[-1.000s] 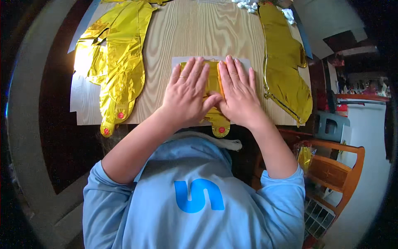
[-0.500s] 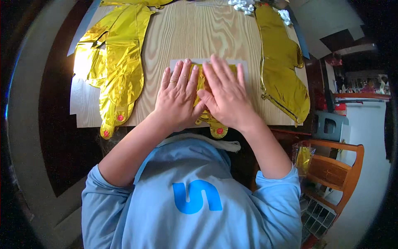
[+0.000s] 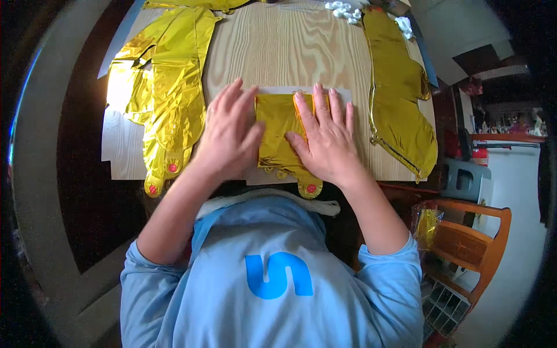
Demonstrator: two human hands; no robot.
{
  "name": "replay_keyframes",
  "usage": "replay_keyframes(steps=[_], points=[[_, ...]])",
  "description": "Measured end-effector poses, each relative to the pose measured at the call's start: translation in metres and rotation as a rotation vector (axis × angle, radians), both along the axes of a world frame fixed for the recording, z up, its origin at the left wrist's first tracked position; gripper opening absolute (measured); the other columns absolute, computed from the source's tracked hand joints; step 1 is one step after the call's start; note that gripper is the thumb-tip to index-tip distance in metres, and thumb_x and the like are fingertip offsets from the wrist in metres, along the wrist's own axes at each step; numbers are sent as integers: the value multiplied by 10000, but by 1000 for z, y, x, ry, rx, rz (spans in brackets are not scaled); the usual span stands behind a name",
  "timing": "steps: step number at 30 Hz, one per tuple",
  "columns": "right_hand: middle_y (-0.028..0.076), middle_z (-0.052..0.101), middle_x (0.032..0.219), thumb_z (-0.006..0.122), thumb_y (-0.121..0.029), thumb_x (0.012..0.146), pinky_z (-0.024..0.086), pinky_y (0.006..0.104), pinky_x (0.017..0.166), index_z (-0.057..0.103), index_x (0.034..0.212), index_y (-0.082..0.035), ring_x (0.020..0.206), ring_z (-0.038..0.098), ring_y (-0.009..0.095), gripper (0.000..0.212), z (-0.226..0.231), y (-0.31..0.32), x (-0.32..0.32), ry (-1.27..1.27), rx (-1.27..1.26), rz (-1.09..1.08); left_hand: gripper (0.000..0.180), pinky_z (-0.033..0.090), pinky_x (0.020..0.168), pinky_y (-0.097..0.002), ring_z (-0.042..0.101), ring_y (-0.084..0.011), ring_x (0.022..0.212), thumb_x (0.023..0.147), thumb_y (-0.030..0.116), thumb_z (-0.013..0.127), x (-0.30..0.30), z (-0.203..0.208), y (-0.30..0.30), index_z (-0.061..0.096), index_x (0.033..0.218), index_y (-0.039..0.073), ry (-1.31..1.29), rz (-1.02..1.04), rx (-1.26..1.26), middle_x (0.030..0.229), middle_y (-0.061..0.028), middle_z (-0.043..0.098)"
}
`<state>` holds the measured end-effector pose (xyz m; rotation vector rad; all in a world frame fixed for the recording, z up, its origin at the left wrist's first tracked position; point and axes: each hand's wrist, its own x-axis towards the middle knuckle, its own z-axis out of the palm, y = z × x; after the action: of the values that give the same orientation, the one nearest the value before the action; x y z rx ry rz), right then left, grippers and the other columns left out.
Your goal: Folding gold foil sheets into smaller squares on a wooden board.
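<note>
A folded gold foil balloon lies in front of me on a pale sheet near the table's front edge. Its tab with a red dot hangs over that edge. My right hand rests flat on the balloon's right part, fingers stretched out. At the balloon's left edge is my left hand, slightly blurred, its fingers apart and holding nothing. Whether it touches the foil I cannot tell.
Flat gold foil balloons lie at the table's left and right. Small white pieces sit at the far right of the wooden table. A wooden chair with a clear packet stands at right.
My left hand has slid left off the folded balloon, uncovering its left part. My right hand has shifted slightly right and stays flat on the foil.
</note>
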<state>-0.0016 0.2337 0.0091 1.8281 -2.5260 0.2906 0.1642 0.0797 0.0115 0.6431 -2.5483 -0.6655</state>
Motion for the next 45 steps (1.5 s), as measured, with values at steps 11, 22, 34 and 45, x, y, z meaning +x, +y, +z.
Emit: replay_keyframes(steps=[11, 22, 34, 45], points=[[242, 192, 1617, 444, -533, 995, 109, 660, 1163, 282, 1569, -144, 1471, 192, 481, 712, 0, -1, -1, 20, -11, 0, 440, 545, 795, -328, 681, -212, 899, 817, 278, 760, -68, 42, -68, 657, 1125, -19, -494, -146, 435, 958, -154, 724], [246, 222, 1602, 471, -564, 969, 103, 670, 1168, 327, 1548, -150, 1477, 195, 461, 726, -6, 0, -1, 10, -38, 4, 422, 552, 746, -348, 695, -231, 826, 742, 294, 782, -73, 34, -66, 683, 1009, -17, -405, -78, 405, 895, -150, 725], [250, 225, 1599, 502, -529, 966, 112, 664, 1169, 340, 1544, -141, 1470, 212, 464, 715, 0, -1, 0, -15, -32, -4, 337, 579, 658, -313, 682, -172, 751, 851, 161, 765, -74, 38, -73, 643, 1114, -11, -485, -131, 767, 848, -102, 706], [259, 208, 1608, 509, -513, 976, 95, 658, 1171, 272, 1571, -144, 1481, 186, 473, 739, 0, 2, -5, -34, 2, 24, 567, 561, 632, -302, 678, -183, 766, 914, 65, 685, -39, 13, -23, 413, 1408, 5, -116, 33, 960, 914, -138, 683]])
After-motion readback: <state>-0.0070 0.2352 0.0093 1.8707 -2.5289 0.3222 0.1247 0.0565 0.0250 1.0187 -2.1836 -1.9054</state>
